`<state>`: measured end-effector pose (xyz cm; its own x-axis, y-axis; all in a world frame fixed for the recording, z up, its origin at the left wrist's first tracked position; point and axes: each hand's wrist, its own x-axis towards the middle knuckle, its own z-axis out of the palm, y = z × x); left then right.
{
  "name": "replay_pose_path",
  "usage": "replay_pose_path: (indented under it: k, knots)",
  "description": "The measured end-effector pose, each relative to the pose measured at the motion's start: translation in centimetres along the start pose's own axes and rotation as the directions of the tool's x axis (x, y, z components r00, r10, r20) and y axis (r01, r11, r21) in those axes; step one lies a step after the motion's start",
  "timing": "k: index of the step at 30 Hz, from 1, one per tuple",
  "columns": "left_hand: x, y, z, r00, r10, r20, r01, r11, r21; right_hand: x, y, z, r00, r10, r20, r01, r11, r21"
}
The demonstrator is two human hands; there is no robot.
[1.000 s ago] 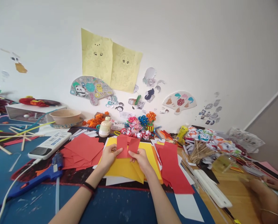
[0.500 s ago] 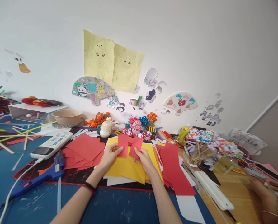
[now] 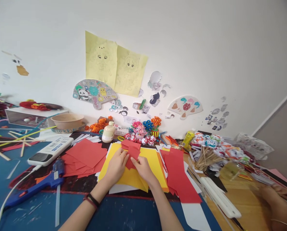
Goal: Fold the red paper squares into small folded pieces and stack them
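My left hand (image 3: 116, 163) and my right hand (image 3: 142, 167) are close together above a stack of yellow paper (image 3: 155, 160). Between them they pinch small red paper pieces (image 3: 134, 153), which overlap one another. Further red paper (image 3: 130, 144) shows just behind, at the back of the yellow stack. Left of my hands lies a pile of red paper squares (image 3: 86, 154). Longer red sheets (image 3: 179, 173) lie to the right, over white paper.
A blue glue gun (image 3: 37, 187) and a white power strip (image 3: 50, 150) lie at left. A glue bottle (image 3: 108, 132) and craft flowers (image 3: 147, 126) line the wall. Sticks with wrapped tops (image 3: 208, 155) stand right. Another person's hand (image 3: 273, 197) is at far right.
My hands have come together. The red pieces, held apart before, now overlap between my fingers. The other person's hand at right stays in about the same place.
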<state>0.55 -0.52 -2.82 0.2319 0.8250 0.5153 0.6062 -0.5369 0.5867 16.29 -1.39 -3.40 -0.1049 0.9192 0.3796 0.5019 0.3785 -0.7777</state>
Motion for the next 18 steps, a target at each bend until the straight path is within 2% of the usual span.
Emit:
replay_pose_path:
  k: [5, 9, 14, 18]
  knots:
    - [0.1, 0.8, -0.9, 0.998, 0.029, -0.049, -0.031, 0.998, -0.049, 0.1, -0.6, -0.3, 0.997, -0.007, -0.078, -0.002, 0.993, -0.114]
    - [0.1, 0.8, -1.0, 0.997, 0.039, -0.071, -0.043, 0.997, -0.059, 0.2, -1.1, -1.2, 0.984, -0.056, -0.169, 0.039, 0.994, -0.102]
    - [-0.1, 0.0, -0.3, 1.000, 0.005, 0.000, -0.005, 1.000, 0.022, 0.1, -0.2, -1.3, 0.994, -0.035, -0.099, 0.027, 0.997, -0.077]
    - [-0.1, -0.5, -0.2, 0.999, 0.012, 0.035, -0.014, 0.998, 0.063, 0.0, 0.6, -1.0, 0.994, -0.057, -0.096, 0.045, 0.991, -0.123]
